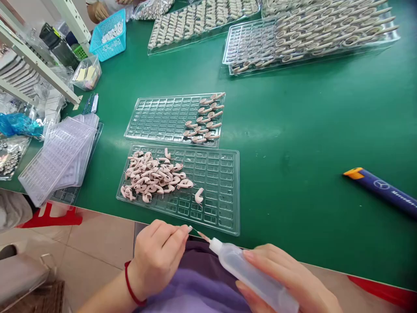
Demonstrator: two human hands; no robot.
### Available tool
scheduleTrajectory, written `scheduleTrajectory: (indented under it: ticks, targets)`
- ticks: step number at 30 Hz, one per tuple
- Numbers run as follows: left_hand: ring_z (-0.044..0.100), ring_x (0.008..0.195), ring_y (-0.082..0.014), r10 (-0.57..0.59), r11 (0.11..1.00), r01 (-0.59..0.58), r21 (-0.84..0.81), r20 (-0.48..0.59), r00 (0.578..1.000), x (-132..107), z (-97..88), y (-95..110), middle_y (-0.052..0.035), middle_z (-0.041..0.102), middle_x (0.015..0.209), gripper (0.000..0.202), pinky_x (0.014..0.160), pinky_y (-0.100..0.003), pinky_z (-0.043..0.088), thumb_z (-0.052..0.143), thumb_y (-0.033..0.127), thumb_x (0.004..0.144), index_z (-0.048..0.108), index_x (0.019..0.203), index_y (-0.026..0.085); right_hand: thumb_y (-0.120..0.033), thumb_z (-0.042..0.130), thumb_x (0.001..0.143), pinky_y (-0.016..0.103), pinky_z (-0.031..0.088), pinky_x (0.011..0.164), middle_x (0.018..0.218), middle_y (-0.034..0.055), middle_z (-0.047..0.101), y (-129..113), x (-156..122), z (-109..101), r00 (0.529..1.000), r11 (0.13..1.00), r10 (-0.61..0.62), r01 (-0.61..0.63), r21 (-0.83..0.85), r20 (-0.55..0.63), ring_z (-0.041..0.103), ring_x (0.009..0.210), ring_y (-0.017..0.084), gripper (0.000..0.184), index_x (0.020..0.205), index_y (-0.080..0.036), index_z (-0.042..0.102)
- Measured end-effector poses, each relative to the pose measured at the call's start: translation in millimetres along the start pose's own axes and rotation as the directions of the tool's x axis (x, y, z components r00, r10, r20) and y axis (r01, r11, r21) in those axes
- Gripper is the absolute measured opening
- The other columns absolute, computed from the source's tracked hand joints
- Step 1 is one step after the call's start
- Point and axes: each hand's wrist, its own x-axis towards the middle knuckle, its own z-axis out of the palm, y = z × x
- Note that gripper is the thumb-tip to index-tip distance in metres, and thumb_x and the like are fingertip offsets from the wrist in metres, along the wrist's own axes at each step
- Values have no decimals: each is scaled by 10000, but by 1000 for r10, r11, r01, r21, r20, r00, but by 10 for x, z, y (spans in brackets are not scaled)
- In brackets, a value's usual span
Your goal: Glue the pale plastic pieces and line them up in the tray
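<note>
Look to your far right on the green table [293,143]: the dark blue utility knife [382,190] with the orange tip carries a white three-pointed star in a ring, the Mercedes emblem, and beside it white lettering that begins "Merced" before the picture's edge cuts it off. That is the only writing you can read here. The squeeze bottle [254,278] in your right hand [293,278] shows no label, and the small printed packets [85,74] in the clear box at the far left are too small to make out.
</note>
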Motion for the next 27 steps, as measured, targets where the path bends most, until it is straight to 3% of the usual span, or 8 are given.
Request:
scheduleTrajectory:
  ticks: [8,14,18,23,27]
  targets:
    - [608,671,-169,-2,1000,2,-9,9,1000,-14,3,3,-59,709,768,238,597,-280,538,651,14,841,643,1059,109,-34,610,776,277,551,563,811,38,703,49,-52,34,999,999,-31,31,-14,-12,652,660,161,651,1381,-245,496]
    - [614,684,-168,-8,1000,8,-10,20,1000,-30,8,-9,-56,713,787,241,607,-281,537,641,25,856,639,1076,126,-42,617,782,278,534,571,819,16,709,20,-85,54,998,998,55,-55,9,-1,652,660,159,635,1352,-302,516]
    - [618,695,-169,-15,1000,16,-8,32,999,-61,16,-18,-58,718,800,252,615,-286,538,645,32,859,639,1091,129,-46,603,805,295,522,596,840,24,695,10,-124,82,993,995,99,-98,31,-59,637,686,162,591,1334,-302,537]
    - [613,677,-168,-5,1000,5,-5,19,1000,-44,19,-13,-58,714,779,229,600,-286,537,651,29,854,643,1067,112,-29,604,793,274,533,579,822,36,695,33,-80,58,1000,1000,-7,7,-6,-6,636,677,159,603,1350,-246,526]
    - [613,682,-170,-1,1000,1,-8,2,1000,-30,30,-20,-62,714,781,237,600,-287,539,656,17,844,649,1065,104,-13,593,789,268,540,584,809,39,696,26,-22,42,1000,1000,-12,12,-2,-8,638,662,154,574,1321,-224,546]
